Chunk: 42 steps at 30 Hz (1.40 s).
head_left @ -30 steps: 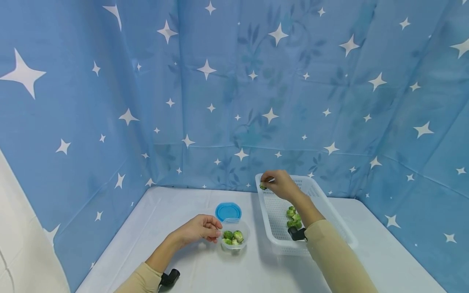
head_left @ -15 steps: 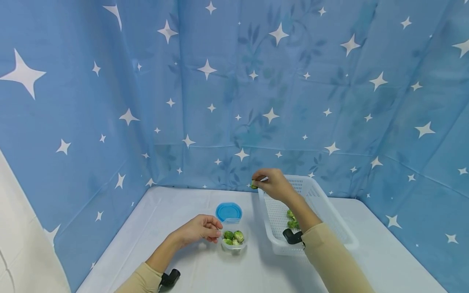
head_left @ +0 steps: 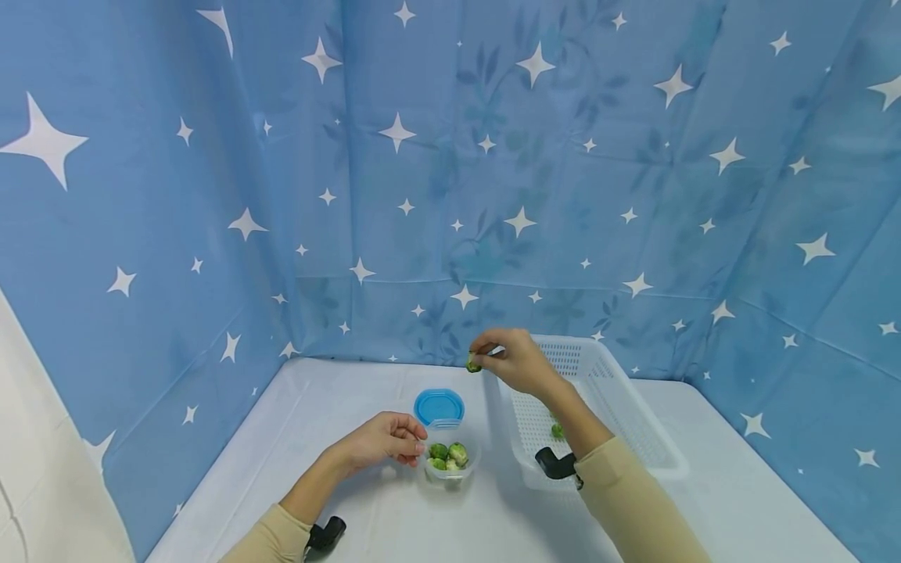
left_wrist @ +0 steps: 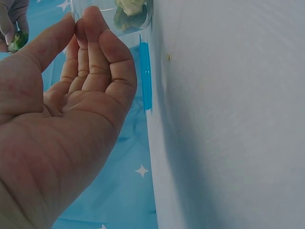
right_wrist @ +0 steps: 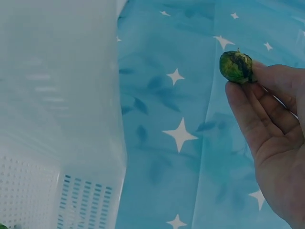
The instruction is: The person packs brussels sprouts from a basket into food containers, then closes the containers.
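In the head view my right hand (head_left: 512, 363) pinches a Brussels sprout (head_left: 474, 363) between thumb and fingertips, above the table left of the basket's far end. The right wrist view shows this sprout (right_wrist: 236, 67) as green with darkened leaves. My left hand (head_left: 383, 439) holds the near-left rim of a small clear plastic container (head_left: 470, 461) by thumb and fingertips. Several Brussels sprouts (head_left: 448, 455) lie inside it. A white perforated basket (head_left: 633, 399) stands to the right, with a sprout (head_left: 558, 431) visible in it; my right forearm hides part of its inside.
A round blue lid (head_left: 439, 407) lies flat on the white-covered table (head_left: 352, 391), just behind the container. Blue star-patterned curtains (head_left: 450, 180) hang around the back and sides. The basket's raised left wall stands between its inside and the container.
My right hand has moved left with the sprout, from over the basket's far-left corner to beyond its rim. The left hand and the container have stayed in place.
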Motion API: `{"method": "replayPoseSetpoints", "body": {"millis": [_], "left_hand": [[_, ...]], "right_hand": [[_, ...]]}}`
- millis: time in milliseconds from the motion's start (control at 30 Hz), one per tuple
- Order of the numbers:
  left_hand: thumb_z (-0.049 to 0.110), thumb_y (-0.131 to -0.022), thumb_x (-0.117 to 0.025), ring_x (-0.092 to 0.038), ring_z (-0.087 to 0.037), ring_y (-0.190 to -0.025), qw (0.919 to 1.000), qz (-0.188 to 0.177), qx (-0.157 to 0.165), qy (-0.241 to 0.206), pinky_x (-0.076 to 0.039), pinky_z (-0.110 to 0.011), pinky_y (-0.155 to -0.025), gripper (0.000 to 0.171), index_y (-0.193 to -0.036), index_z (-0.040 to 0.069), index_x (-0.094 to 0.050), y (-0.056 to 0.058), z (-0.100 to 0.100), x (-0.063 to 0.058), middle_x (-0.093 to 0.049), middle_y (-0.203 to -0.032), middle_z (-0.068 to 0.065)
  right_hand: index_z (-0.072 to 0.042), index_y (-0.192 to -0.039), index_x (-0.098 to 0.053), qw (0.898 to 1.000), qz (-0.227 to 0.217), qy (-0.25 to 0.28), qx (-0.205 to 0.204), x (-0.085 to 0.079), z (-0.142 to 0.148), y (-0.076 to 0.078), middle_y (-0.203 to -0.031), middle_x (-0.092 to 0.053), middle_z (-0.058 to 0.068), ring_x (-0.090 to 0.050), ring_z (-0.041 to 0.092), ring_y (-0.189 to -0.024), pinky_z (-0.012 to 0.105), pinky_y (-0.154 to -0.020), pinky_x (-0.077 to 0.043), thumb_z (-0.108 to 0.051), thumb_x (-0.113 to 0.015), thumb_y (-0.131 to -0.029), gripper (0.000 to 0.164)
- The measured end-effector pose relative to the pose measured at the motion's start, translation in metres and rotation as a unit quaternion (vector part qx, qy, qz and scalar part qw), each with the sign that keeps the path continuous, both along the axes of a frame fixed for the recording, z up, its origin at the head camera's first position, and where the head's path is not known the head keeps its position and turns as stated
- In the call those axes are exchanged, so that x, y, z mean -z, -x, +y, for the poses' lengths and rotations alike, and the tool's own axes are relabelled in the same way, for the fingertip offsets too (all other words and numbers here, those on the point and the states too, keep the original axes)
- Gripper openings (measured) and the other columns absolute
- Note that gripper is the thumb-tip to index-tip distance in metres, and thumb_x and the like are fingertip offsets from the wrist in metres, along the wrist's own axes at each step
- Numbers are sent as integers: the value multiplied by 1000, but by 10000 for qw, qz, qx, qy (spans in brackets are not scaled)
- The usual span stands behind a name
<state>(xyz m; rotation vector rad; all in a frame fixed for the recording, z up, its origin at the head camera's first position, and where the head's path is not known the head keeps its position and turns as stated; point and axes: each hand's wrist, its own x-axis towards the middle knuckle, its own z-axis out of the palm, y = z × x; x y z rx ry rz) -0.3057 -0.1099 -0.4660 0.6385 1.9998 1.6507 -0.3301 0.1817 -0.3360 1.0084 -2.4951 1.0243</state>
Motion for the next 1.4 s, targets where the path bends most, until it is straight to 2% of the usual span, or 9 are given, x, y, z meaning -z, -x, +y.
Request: {"method": "replayPoseSetpoints", "body": {"millis": [167, 400, 500, 633, 733, 1033, 1300, 1400], "left_hand": [[13, -99, -71, -72, -19, -82, 10000, -4, 4, -14, -61, -37, -79, 33, -121, -10, -61, 0, 0, 0, -73, -97, -18], [12, -99, -70, -72, -18, -81, 10000, 28, 23, -43, -61, -37, -78, 33, -121, -10, -61, 1, 0, 1, -73, -96, -16], [13, -99, -70, -72, -18, -81, 10000, 38, 21, -39, -61, -37, -79, 33, -122, -10, -61, 2, -1, 2, -73, -97, -17], [11, -100, -69, -71, -18, -81, 10000, 38, 18, -33, -61, -37, -79, 33, -122, -11, -61, 2, -1, 2, -73, -98, -19], [12, -100, -69, -71, -18, -81, 10000, 45, 18, -30, -61, -36, -79, 33, -122, -11, -61, 2, -1, 1, -73, -99, -20], [13, -100, -70, -72, -18, -82, 10000, 47, 10, -17, -61, -37, -79, 32, -121, -10, -62, 1, 0, 1, -73, -99, -22], [13, -100, -69, -71, -18, -82, 10000, 16, 24, 4, -61, -37, -79, 33, -123, -10, -61, 1, 0, 2, -71, -102, -26], [12, -101, -68, -71, -18, -82, 10000, 12, 36, -7, -61, -37, -79, 32, -123, -10, -61, 1, 0, 1, -71, -102, -26]], "right_hand": [[-5, -106, -77, 9998, -166, 74, -67, 2, -4, -4, -99, -77, 4, -74, 19, -92, 27, -80, -63, -6, -73, -97, 9], [-13, -106, -77, 9990, -426, 66, -83, 4, -9, -11, -98, -77, 1, -75, 14, -91, 25, -80, -62, -9, -73, -98, 10], [-10, -107, -77, 9989, -425, 97, -182, 6, -11, -12, -97, -78, 2, -75, 13, -89, 26, -79, -62, -8, -72, -98, 10], [-6, -106, -77, 9986, -354, 159, -357, 9, -14, -13, -96, -78, 4, -76, 19, -88, 26, -77, -63, -8, -73, -98, 10], [-8, -106, -77, 9986, -333, 118, -394, 13, -15, -15, -97, -78, 4, -76, 22, -90, 25, -76, -62, -9, -73, -97, 10], [-10, -106, -78, 9984, -470, -52, -296, 30, -14, -13, -99, -78, 2, -74, 16, -92, 23, -77, -61, -11, -74, -97, 10], [-13, -105, -78, 9958, -707, -118, -564, 52, -9, -6, -96, -77, -1, -72, 11, -89, 27, -75, -61, -14, -75, -97, 8], [-10, -105, -78, 9930, -894, -196, -742, 56, -9, -5, -95, -78, 0, -73, 15, -88, 28, -75, -60, -12, -75, -97, 9]]}}
